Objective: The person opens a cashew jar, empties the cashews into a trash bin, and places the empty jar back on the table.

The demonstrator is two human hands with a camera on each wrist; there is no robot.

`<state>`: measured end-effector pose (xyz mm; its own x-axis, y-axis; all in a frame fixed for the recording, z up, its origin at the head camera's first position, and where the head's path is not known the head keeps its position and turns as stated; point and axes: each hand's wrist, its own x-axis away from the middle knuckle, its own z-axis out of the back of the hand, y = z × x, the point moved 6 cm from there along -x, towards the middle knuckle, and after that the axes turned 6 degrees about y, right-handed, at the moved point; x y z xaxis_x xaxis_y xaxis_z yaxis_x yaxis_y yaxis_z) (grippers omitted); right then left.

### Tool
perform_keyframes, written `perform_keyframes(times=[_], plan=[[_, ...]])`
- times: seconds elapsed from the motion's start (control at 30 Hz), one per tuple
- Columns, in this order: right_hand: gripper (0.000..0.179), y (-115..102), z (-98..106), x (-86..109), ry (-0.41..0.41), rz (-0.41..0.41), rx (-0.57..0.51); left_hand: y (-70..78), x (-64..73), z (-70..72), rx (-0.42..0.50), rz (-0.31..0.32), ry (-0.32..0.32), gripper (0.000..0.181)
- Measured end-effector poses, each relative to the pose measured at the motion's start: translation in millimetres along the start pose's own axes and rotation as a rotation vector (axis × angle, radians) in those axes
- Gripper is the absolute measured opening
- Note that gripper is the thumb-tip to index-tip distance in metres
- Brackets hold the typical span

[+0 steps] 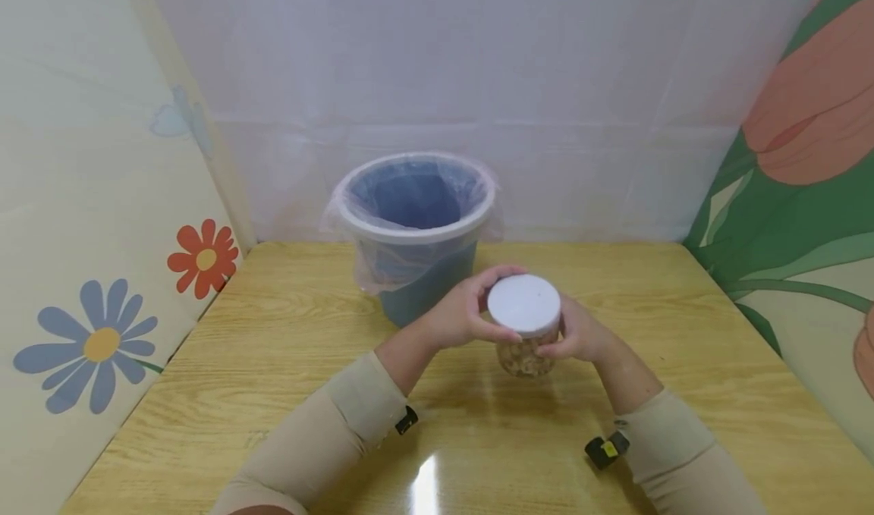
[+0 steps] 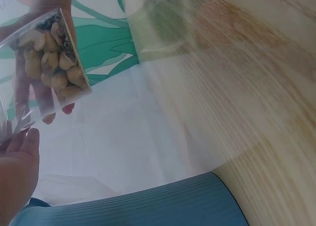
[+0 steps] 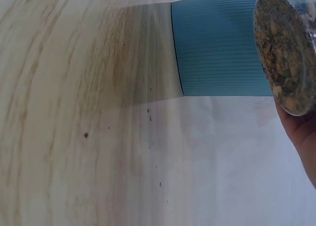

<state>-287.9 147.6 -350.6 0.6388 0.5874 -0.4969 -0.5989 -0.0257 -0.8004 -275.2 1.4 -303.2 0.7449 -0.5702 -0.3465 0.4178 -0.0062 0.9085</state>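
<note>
Both hands hold a clear jar [image 1: 524, 357] with a white lid [image 1: 524, 304] above the table in the head view. My left hand [image 1: 464, 314] grips the lid, its thumb and fingers spread around the edge. Around the jar's body from the other side curls my right hand [image 1: 580, 333]. Tan, nut-like pieces [image 2: 49, 63] show through the wall in the left wrist view, with darker crumbs at the bottom end. The right wrist view looks onto the round jar base [image 3: 286, 58], lifted off the tabletop and covered inside by crumbs.
Behind the left hand stands a blue trash bin [image 1: 430, 272] with a white rim and a clear liner folded over it. The wood-grain table [image 1: 287, 333] meets a white back wall [image 1: 580, 105]. Small dark specks [image 3: 86, 135] lie on the table.
</note>
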Motion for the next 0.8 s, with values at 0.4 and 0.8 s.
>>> perform_keyframes(times=[0.4,0.8], plan=[[0.08,-0.1,0.2,0.4,0.049,0.01,0.066,10.0,5.2,0.7,-0.061,-0.004,0.06,0.082],[0.085,-4.5,-2.4,-0.9,0.007,-0.018,0.034,3.0,5.7,4.5,-0.038,0.009,0.049,0.084]])
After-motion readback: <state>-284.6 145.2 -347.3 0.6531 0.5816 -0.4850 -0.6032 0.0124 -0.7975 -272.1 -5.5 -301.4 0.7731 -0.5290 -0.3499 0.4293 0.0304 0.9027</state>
